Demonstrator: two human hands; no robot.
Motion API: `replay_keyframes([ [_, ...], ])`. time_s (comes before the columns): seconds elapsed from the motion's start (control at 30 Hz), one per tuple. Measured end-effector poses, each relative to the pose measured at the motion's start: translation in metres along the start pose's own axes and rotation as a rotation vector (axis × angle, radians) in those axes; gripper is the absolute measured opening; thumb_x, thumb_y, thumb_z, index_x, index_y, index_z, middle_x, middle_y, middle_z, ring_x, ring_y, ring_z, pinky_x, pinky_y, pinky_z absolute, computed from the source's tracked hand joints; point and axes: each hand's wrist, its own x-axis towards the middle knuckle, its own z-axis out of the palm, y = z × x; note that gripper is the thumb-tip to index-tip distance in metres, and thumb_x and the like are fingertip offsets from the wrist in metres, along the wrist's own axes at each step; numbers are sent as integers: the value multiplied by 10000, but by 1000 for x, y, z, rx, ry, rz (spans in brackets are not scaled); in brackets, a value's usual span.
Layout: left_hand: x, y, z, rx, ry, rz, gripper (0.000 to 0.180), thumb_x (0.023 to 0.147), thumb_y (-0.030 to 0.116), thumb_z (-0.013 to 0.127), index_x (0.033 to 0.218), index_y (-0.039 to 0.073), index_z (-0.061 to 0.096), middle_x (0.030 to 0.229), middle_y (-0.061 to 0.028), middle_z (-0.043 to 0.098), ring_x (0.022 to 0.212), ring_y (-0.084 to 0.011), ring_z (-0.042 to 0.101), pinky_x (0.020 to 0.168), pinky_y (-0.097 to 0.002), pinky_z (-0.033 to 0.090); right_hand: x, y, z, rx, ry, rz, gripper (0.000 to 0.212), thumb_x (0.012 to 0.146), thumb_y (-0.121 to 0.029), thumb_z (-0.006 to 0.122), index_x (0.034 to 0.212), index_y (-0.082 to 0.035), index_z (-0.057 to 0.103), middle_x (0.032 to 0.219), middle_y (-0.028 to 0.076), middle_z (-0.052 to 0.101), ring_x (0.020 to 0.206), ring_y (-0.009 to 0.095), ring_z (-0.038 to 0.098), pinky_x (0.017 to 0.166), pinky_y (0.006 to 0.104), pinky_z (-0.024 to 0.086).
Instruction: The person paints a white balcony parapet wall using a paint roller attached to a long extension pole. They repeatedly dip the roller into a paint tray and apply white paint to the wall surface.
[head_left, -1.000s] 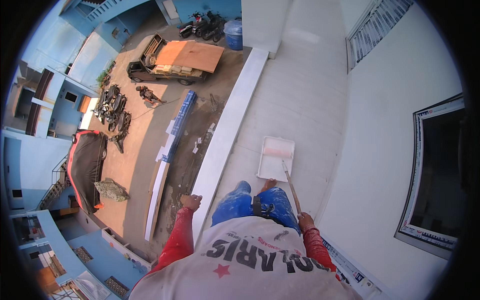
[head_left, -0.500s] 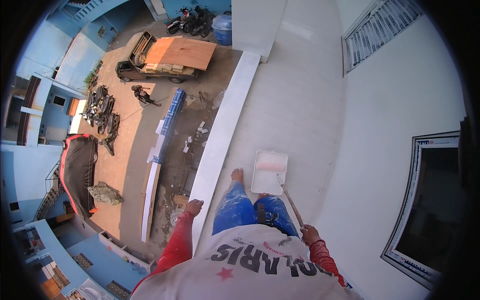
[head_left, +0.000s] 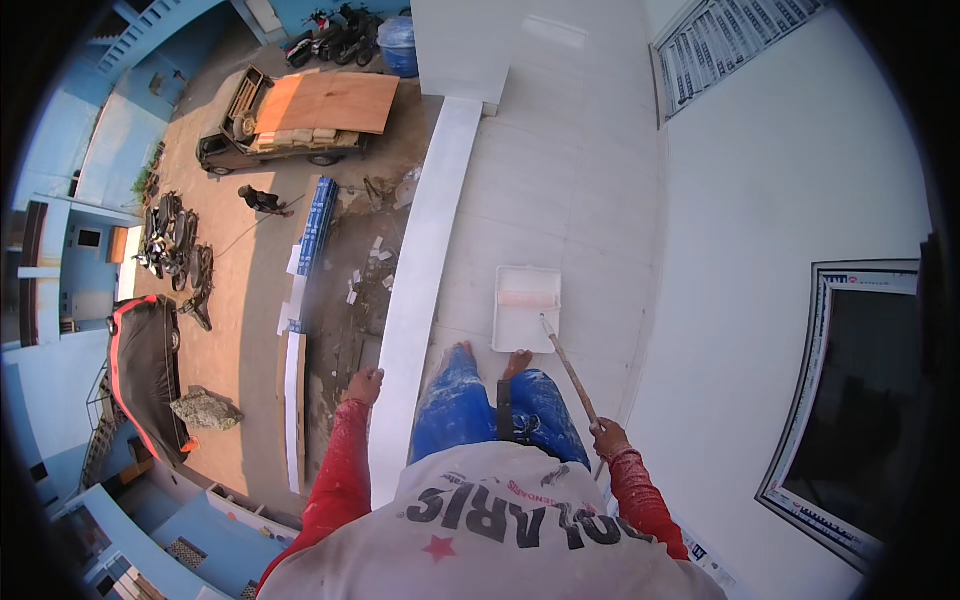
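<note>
My right hand [head_left: 608,438] is closed round a long, paint-spattered pole [head_left: 570,368], which slants up and left to a white paint tray [head_left: 496,322] on the pale floor. Across the tray lies a pale pinkish paint roller [head_left: 529,299], and the pole's tip reaches in just below it. White paint seems to coat the tray. My left hand [head_left: 366,386] is curled closed beside the low white wall [head_left: 408,290] with nothing visible in it. My bare foot [head_left: 517,363] stands against the tray's near edge.
A white wall with a dark framed window [head_left: 848,400] runs along the right. Beyond the low wall, a yard lies far below with a loaded truck [head_left: 325,103], motorcycles [head_left: 172,235], a covered car [head_left: 143,375] and a person [head_left: 262,200]. A white pillar [head_left: 460,50] stands ahead.
The view has shifted and my feet now stand nearer the tray. The roller stays in the tray, my right hand still on the pole. My left hand remains curled beside the low wall.
</note>
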Motion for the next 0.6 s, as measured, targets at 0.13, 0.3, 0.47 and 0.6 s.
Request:
replay_keyframes([
  [0.13, -3, 25, -12, -88, -141, -107, 468, 928, 384, 605, 1111, -43, 663, 835, -141, 711, 736, -211, 690, 692, -352, 549, 22, -32, -4, 91, -8, -17, 397, 964, -329, 570, 1298, -115, 576, 644, 41, 566, 485, 152, 539, 439, 333, 461],
  [0.3, 7, 62, -30, -202, -51, -8, 421, 946, 345, 609, 1093, -46, 665, 794, -92, 689, 667, -145, 659, 615, -296, 539, 50, -68, -16, 103, 9, -76, 364, 965, -296, 565, 1274, -105, 581, 646, 31, 566, 480, 147, 529, 430, 328, 444],
  [0.47, 14, 88, -45, -378, 54, 53, 391, 956, 308, 607, 1100, -52, 659, 809, -89, 686, 695, -149, 660, 632, -317, 547, 70, -84, -33, 118, -5, -127, 324, 966, -278, 564, 1237, -105, 606, 622, 25, 567, 459, 152, 536, 420, 332, 443],
  [0.6, 5, 86, -38, -339, 190, 72, 351, 975, 315, 561, 1006, -16, 675, 786, -72, 669, 676, -148, 651, 603, -323, 541, 79, -82, -53, 52, -29, -137, 325, 972, -278, 565, 1245, -107, 606, 612, 28, 555, 447, 154, 527, 407, 336, 436],
])
